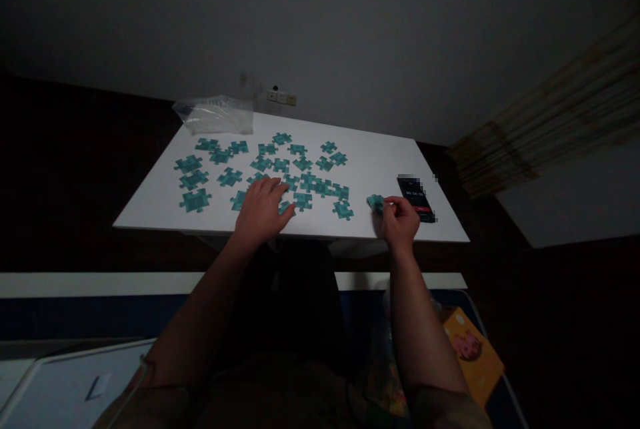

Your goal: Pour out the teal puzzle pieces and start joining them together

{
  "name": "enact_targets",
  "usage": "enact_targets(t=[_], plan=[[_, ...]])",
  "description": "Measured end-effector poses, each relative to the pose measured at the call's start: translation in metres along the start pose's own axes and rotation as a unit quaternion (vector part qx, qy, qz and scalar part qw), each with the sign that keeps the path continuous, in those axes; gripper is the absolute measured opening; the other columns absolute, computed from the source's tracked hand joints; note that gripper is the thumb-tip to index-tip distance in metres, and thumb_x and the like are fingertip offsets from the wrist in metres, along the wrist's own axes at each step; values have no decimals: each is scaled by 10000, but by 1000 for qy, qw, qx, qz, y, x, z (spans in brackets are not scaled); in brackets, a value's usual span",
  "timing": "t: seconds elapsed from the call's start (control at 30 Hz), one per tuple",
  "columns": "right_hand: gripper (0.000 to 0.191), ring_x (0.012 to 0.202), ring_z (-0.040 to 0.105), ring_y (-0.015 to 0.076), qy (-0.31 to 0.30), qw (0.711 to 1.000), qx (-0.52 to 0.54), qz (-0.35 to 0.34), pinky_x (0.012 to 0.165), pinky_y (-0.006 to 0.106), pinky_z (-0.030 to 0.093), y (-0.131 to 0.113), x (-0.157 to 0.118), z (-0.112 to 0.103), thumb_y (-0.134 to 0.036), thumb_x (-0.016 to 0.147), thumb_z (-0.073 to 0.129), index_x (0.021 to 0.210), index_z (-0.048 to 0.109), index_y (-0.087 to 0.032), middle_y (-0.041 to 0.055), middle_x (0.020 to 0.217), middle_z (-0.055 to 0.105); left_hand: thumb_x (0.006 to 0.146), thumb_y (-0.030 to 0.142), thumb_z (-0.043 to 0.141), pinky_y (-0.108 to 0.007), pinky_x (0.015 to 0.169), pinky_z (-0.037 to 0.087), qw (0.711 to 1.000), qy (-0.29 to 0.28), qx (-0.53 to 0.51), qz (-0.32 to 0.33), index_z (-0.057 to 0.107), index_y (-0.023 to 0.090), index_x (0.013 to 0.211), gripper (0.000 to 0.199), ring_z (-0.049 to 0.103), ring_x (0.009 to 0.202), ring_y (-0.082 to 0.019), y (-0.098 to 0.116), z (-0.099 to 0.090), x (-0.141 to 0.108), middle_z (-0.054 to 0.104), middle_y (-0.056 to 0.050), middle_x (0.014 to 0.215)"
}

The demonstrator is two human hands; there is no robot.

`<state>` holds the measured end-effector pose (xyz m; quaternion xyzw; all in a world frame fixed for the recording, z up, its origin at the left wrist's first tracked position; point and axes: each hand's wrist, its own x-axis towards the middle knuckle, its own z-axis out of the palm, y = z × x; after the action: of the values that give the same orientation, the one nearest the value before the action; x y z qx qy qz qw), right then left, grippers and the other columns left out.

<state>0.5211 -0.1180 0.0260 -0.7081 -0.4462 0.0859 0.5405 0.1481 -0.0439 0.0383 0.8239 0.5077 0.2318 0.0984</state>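
Note:
Teal jigsaw puzzle pieces (195, 200) lie scattered over the left and middle of a white table (380, 155). My left hand (263, 210) rests palm down with its fingers spread over several of them, partly covering those beneath. Whether it presses on one piece, I cannot tell. Near the table's front right, my right hand (401, 221) pinches a teal puzzle piece (375, 203) between thumb and fingers, just above or on the tabletop. Close beside that hand lies a black phone (416, 198) with lit digits on its screen.
A clear plastic bag (217, 115) sits at the table's back left corner. The wall behind carries a socket strip (281, 97). Below, an orange box (473, 352) stands at my right, and a white-framed board (83, 385) lies at my left. A curtain (500, 142) hangs at the right.

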Motion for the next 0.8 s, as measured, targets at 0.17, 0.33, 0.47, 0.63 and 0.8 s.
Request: enact_targets(t=[0.17, 0.33, 0.47, 0.63, 0.8], plan=[[271, 648, 470, 193, -10, 1000, -17, 7, 652, 354, 389, 2, 0, 0, -521, 887, 695, 954, 764, -267, -64, 652, 478, 1165, 353, 598, -692, 1449, 495, 1000, 10, -14, -1, 837, 252, 1540, 457, 643, 1650, -434, 0, 1, 0, 781, -175, 1692], [297, 641, 505, 194, -21, 1000, -19, 2, 665, 360, 401, 4, 0, 0, -528, 894, 680, 973, 784, -261, -63, 655, 535, 1138, 207, 510, -655, 1420, 532, 998, 41, -38, 3, 880, 233, 1443, 481, 719, 1567, -381, 0, 0, -1, 837, -160, 1609], [314, 636, 530, 204, -19, 999, -36, -1, 663, 371, 407, 6, 0, 0, -535, 896, 695, 979, 805, -252, -45, 657, 581, 1069, 129, 490, -626, 1374, 581, 992, 113, -62, -13, 897, 265, 1320, 498, 789, 1459, -334, -7, -11, -8, 899, -107, 1482], [298, 638, 565, 233, -13, 999, -52, -5, 665, 386, 422, 11, 0, 0, -546, 898, 712, 978, 813, -277, -26, 668, 642, 1107, 266, 541, -662, 1388, 564, 981, 167, 8, -100, 859, 261, 1429, 453, 755, 1527, -374, -52, -48, -30, 873, -131, 1539], [223, 650, 583, 260, -9, 999, -53, 4, 676, 413, 442, 11, 0, 1, -495, 864, 738, 959, 826, -313, 2, 684, 650, 1140, 509, 558, -771, 1492, 400, 963, 140, 104, -204, 698, 197, 1711, 665, 573, 1752, -487, -109, -82, -62, 681, -223, 1828]])
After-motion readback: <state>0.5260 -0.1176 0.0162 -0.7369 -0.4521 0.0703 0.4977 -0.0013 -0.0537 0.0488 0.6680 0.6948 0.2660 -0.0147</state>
